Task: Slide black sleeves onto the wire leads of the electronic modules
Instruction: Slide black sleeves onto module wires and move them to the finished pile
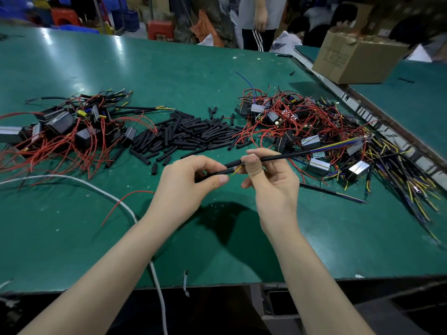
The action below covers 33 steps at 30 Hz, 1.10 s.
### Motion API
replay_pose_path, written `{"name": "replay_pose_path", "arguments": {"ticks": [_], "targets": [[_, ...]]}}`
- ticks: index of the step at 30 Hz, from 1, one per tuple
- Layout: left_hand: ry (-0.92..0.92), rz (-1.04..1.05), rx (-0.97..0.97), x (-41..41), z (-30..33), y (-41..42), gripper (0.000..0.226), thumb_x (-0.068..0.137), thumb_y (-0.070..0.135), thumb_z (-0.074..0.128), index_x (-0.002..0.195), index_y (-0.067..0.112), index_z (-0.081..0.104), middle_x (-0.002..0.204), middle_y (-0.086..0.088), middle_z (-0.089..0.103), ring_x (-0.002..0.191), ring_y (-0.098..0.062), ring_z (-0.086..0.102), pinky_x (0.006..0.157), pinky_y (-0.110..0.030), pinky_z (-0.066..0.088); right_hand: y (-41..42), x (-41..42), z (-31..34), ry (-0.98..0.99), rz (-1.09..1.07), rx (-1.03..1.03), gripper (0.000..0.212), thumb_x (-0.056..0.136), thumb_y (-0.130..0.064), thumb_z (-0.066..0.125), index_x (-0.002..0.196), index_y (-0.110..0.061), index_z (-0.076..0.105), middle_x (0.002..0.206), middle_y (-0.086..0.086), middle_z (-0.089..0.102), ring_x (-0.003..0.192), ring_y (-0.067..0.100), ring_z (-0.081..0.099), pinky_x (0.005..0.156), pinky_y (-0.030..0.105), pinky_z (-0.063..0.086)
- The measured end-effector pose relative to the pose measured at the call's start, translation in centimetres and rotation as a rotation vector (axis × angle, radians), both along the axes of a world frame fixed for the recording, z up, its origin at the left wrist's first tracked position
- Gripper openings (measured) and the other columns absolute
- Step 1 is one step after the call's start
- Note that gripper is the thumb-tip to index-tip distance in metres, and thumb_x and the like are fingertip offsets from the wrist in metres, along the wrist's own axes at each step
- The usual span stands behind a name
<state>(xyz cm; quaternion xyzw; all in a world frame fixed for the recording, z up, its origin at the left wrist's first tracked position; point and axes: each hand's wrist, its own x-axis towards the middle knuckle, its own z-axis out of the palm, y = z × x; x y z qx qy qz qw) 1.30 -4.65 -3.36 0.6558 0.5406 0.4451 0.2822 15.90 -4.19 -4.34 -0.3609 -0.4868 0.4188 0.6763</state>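
My left hand (186, 182) pinches a short black sleeve (217, 171) above the green table (169, 68). My right hand (271, 175) grips a long black cable (290, 154) whose thin yellow lead (235, 170) points at the sleeve's open end. The cable's far end fans into yellow and blue wires (338, 143). A pile of loose black sleeves (186, 134) lies behind my hands. Modules with red leads are heaped at the left (65, 126) and at the right (290, 117).
A white cord (125, 206) runs across the near left of the table and over its front edge. A loose cable (333, 193) lies right of my right hand. A cardboard box (355, 59) stands at the back right. People stand beyond the far edge.
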Motion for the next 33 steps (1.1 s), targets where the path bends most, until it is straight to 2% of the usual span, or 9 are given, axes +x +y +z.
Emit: {"name": "replay_pose_path", "arguments": {"ticks": [5, 9, 15, 18, 21, 25, 28, 31, 33], "targets": [[-0.17, -0.052, -0.086, 0.0, 0.0, 0.3, 0.004, 0.081, 0.027, 0.073, 0.077, 0.025, 0.072, 0.063, 0.011, 0.062, 0.059, -0.007, 0.047, 0.059, -0.024, 0.037, 0.0, 0.0, -0.1, -0.039, -0.008, -0.01, 0.005, 0.082, -0.022, 0.065, 0.086, -0.019, 0.065, 0.071, -0.009, 0.066, 0.068, 0.008, 0.061, 0.055, 0.018, 0.047], [-0.156, -0.046, -0.088, 0.1, -0.3, 0.1, 0.006, 0.083, 0.026, 0.071, 0.077, 0.025, 0.07, 0.057, 0.018, 0.058, 0.053, -0.001, 0.046, 0.054, -0.015, 0.035, -0.1, 0.0, -0.1, -0.058, 0.005, -0.029, 0.004, 0.083, -0.016, 0.065, 0.085, -0.02, 0.065, 0.072, -0.008, 0.066, 0.069, 0.008, 0.061, 0.057, 0.018, 0.047], [-0.22, 0.08, 0.001, 1.7, -0.7, -0.5, 0.008, 0.085, 0.026, 0.069, 0.077, 0.028, 0.068, 0.057, 0.019, 0.06, 0.056, -0.001, 0.05, 0.06, -0.022, 0.04, -0.2, 0.0, -0.1, -0.045, 0.002, -0.053, 0.012, 0.075, -0.028, 0.065, 0.084, -0.019, 0.064, 0.08, -0.001, 0.067, 0.074, 0.01, 0.059, 0.065, 0.015, 0.046], [-0.145, 0.138, 0.089, 2.8, -0.5, -0.7, 0.01, 0.084, 0.025, 0.07, 0.077, 0.032, 0.066, 0.07, 0.019, 0.067, 0.066, 0.003, 0.057, 0.07, -0.018, 0.046, -0.2, 0.1, -0.2, -0.015, -0.002, -0.064, 0.013, 0.076, -0.027, 0.065, 0.084, -0.018, 0.064, 0.079, 0.0, 0.066, 0.071, 0.007, 0.059, 0.064, 0.013, 0.045], [-0.074, 0.129, 0.107, 3.0, -0.2, -0.5, 0.004, 0.085, 0.03, 0.069, 0.082, 0.032, 0.067, 0.077, 0.016, 0.069, 0.073, 0.001, 0.06, 0.077, -0.023, 0.048, 0.0, 0.4, -0.3, -0.014, -0.028, -0.093, 0.018, 0.075, -0.033, 0.065, 0.089, -0.021, 0.063, 0.079, -0.002, 0.068, 0.069, 0.004, 0.063, 0.06, 0.013, 0.045], [0.054, 0.191, 0.155, 0.9, 0.2, -0.4, 0.006, 0.091, 0.031, 0.059, 0.089, 0.032, 0.065, 0.094, 0.012, 0.061, 0.086, -0.005, 0.059, 0.087, -0.029, 0.044, 0.4, 0.6, -0.7, 0.019, -0.075, -0.151, 0.029, 0.08, -0.032, 0.065, 0.104, -0.02, 0.055, 0.083, -0.001, 0.071, 0.07, 0.004, 0.067, 0.057, 0.014, 0.045], [0.189, 0.099, 0.006, -1.3, 1.1, 0.1, 0.01, 0.091, 0.039, 0.055, 0.097, 0.04, 0.064, 0.106, 0.016, 0.059, 0.105, -0.009, 0.056, 0.102, -0.044, 0.038, 0.7, 0.7, -0.8, 0.041, -0.066, -0.186, 0.02, 0.089, -0.024, 0.062, 0.105, -0.017, 0.053, 0.079, -0.005, 0.074, 0.071, 0.005, 0.067, 0.057, 0.013, 0.045], [0.374, -0.085, -0.102, -1.5, 2.0, 0.6, 0.02, 0.088, 0.045, 0.058, 0.105, 0.041, 0.067, 0.096, 0.026, 0.061, 0.096, -0.006, 0.059, 0.099, -0.043, 0.04, 0.6, 0.6, -0.8, 0.002, -0.044, -0.184, 0.017, 0.088, -0.024, 0.063, 0.101, -0.018, 0.054, 0.079, -0.006, 0.074, 0.072, 0.005, 0.068, 0.058, 0.012, 0.045], [0.429, -0.121, -0.106, -0.4, 2.2, 0.8, 0.022, 0.086, 0.043, 0.063, 0.106, 0.038, 0.069, 0.098, 0.021, 0.068, 0.092, -0.01, 0.062, 0.095, -0.041, 0.042, 0.5, 0.5, -0.7, -0.034, -0.044, -0.176, 0.014, 0.087, -0.022, 0.064, 0.098, -0.02, 0.055, 0.077, -0.006, 0.073, 0.073, 0.004, 0.068, 0.06, 0.011, 0.045]]}}
